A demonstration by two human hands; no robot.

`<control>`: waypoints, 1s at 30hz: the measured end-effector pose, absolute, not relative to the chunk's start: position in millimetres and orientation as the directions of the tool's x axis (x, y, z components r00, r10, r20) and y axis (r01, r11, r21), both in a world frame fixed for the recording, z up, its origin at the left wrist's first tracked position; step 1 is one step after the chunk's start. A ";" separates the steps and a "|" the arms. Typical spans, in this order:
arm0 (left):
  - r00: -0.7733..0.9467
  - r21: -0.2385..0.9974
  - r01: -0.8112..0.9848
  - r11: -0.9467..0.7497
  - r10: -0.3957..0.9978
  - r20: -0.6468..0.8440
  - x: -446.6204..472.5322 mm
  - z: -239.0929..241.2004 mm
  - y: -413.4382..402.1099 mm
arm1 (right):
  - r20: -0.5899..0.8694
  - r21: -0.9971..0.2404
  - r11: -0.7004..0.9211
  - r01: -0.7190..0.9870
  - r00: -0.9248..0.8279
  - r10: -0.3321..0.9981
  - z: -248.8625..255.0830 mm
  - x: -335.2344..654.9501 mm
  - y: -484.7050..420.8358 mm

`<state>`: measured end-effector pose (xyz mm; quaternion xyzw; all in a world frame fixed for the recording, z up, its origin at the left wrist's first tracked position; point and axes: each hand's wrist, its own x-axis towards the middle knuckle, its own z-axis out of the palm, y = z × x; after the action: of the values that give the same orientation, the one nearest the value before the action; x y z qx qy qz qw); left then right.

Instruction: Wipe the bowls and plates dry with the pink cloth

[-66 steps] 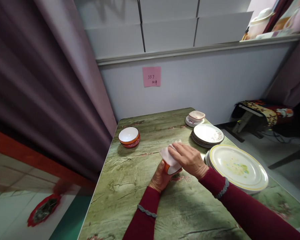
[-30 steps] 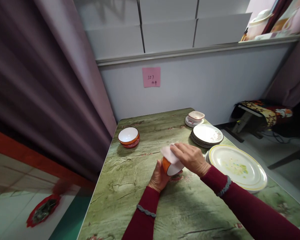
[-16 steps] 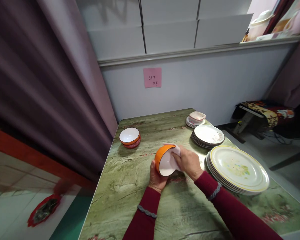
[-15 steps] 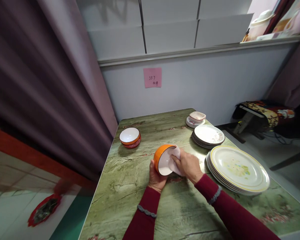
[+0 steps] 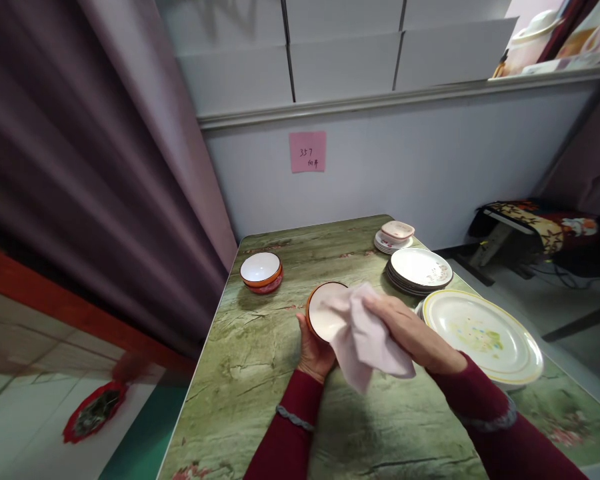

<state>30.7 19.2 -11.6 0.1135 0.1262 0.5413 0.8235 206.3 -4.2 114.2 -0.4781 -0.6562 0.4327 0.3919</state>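
Note:
My left hand (image 5: 314, 348) grips an orange bowl (image 5: 325, 317) with a white inside and dark rim, its opening tilted up toward me. In my right hand (image 5: 410, 327) is a pale pink cloth (image 5: 367, 337), bunched at the fingers and hanging loose below. The cloth covers the bowl's right side. Off to the left stands another orange bowl (image 5: 261, 268), white inside, stacked on a red dish (image 5: 269, 287). Beside my right wrist lies a stack of large plates with a yellow-rimmed plate (image 5: 483, 333) on top.
Behind the large plates sits a stack of dark-edged plates (image 5: 420, 268). Farther back, a small squarish bowl (image 5: 398, 231) rests on small plates (image 5: 387, 245). The green table (image 5: 250, 373) meets a wall bearing a pink note (image 5: 307, 152). A purple curtain (image 5: 155, 167) hangs at left.
My right hand has drawn back to the right and lifted the cloth partly out of the bowl. The bowl has turned so its opening faces up more.

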 end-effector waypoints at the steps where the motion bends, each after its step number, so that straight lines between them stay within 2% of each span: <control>1: 0.402 0.331 -0.852 0.407 0.912 -0.088 32.1 -11.9 18.2 | 0.053 -0.929 0.157 0.335 -0.299 0.953 117.1 201.6 -0.7; 3: 0.419 0.339 -0.838 0.427 0.902 -0.100 33.2 -12.6 16.2 | 0.033 -0.850 0.185 0.493 -0.301 0.953 113.9 191.5 8.0; 7: 0.514 0.306 -0.803 0.512 0.854 -0.080 31.4 -10.2 13.1 | 0.295 -0.638 0.328 0.697 -0.172 0.940 86.6 176.4 16.6; 9: 0.561 0.272 -0.787 0.553 0.826 -0.057 30.8 -6.5 12.6 | 0.406 -0.538 0.391 0.747 -0.177 0.897 76.1 173.9 11.1; 12: 0.537 0.223 -0.813 0.537 0.841 -0.065 31.1 -2.0 13.5 | 0.489 -0.355 0.406 0.842 -0.203 0.848 74.3 175.8 -0.3; 15: 0.551 0.211 -0.799 0.563 0.826 -0.119 31.3 -3.2 15.1 | 0.458 -0.241 0.439 0.866 -0.297 0.838 80.5 179.4 0.2; 20: 0.591 0.294 -0.748 0.596 0.798 -0.114 30.5 -13.4 15.0 | 0.246 -0.166 0.509 0.845 -0.464 0.851 71.7 178.6 20.7; 23: 0.551 0.334 -0.750 0.571 0.819 -0.161 31.8 -17.6 13.6 | 0.145 -0.178 0.492 0.852 -0.472 0.870 60.6 177.1 24.8; 25: 0.492 0.349 -0.775 0.527 0.849 -0.190 33.5 -18.5 12.7 | 0.094 -0.264 0.465 0.845 -0.457 0.885 58.1 177.0 22.9; 28: 0.475 0.356 -0.784 0.508 0.861 -0.181 34.9 -17.9 12.5 | 0.012 -0.564 0.416 0.713 -0.497 0.868 61.1 175.8 18.6; 30: 0.527 0.343 -0.761 0.551 0.833 -0.168 34.0 -17.3 12.8 | 0.027 -0.726 0.375 0.577 -0.521 0.853 62.8 172.9 18.1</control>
<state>34.0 12.8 -17.3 0.1143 0.1578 0.4598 0.8664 172.9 18.1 62.8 -0.4449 -0.8036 0.3384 0.2043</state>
